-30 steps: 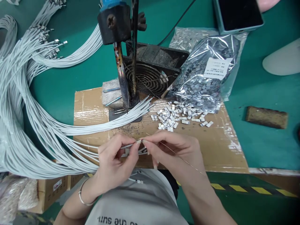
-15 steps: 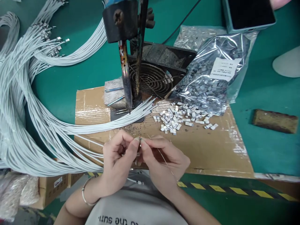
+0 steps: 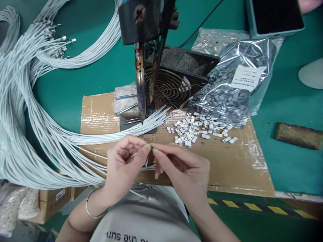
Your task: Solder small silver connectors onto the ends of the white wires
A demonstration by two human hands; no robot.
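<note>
My left hand pinches a white cable near its end between thumb and forefinger. Against those fingertips, my right hand closes its thumb and forefinger on a tiny dark piece at the cable's end, too small to make out. A thin solder wire trails from my right hand toward the wrist. Just beyond my hands, a soldering iron points tip down from its holder. White cables lie under it, their stripped ends to the right. Small metal connectors are heaped beside those ends.
A black fan stands behind the iron. Right of it lies a clear bag of connectors, with a phone above. A brown block rests at the right. Big cable bundles cover the left side. Cardboard lies beneath.
Both pairs of fingertips stay together, while my right hand has shifted slightly right and its lower fingers have loosened. The whole view has moved a little.
</note>
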